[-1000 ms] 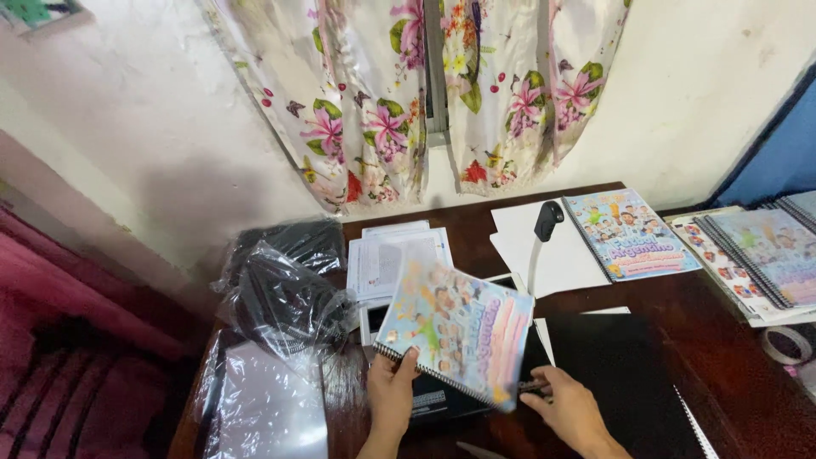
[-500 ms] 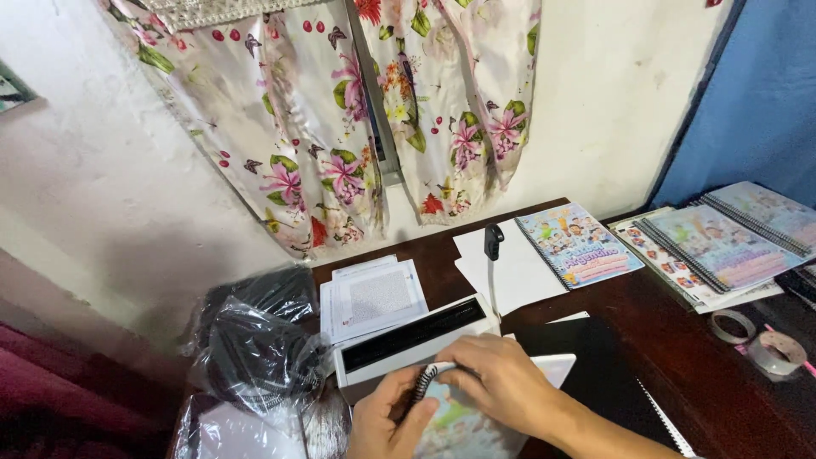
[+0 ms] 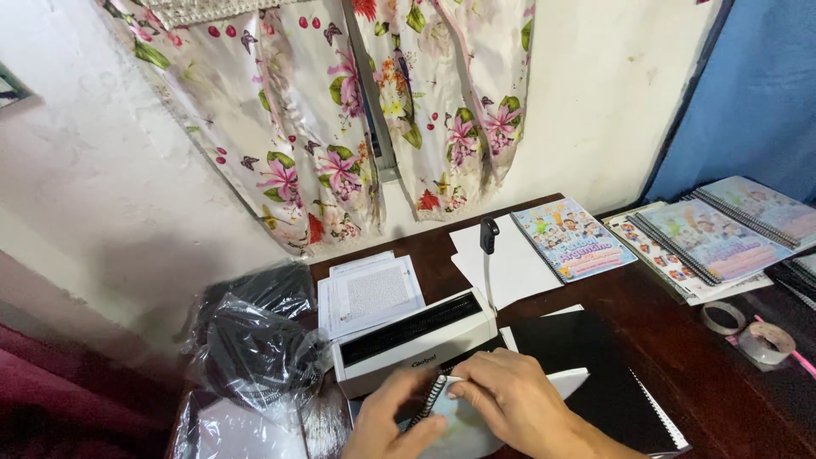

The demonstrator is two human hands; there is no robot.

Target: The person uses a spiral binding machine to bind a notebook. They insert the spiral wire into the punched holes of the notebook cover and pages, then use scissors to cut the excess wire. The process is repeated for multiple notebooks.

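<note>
- The table (image 3: 680, 357) carries a white binding machine (image 3: 414, 340) with a black slot.
- The booklet (image 3: 459, 416), pale, glossy and edged with a dark spiral coil, lies flat just in front of the machine; a second ago it stood raised, cover up.
- The right hand (image 3: 510, 399) presses flat on it, fingers spread.
- The left hand (image 3: 395, 425) pinches its coil edge, grip closed.
</note>
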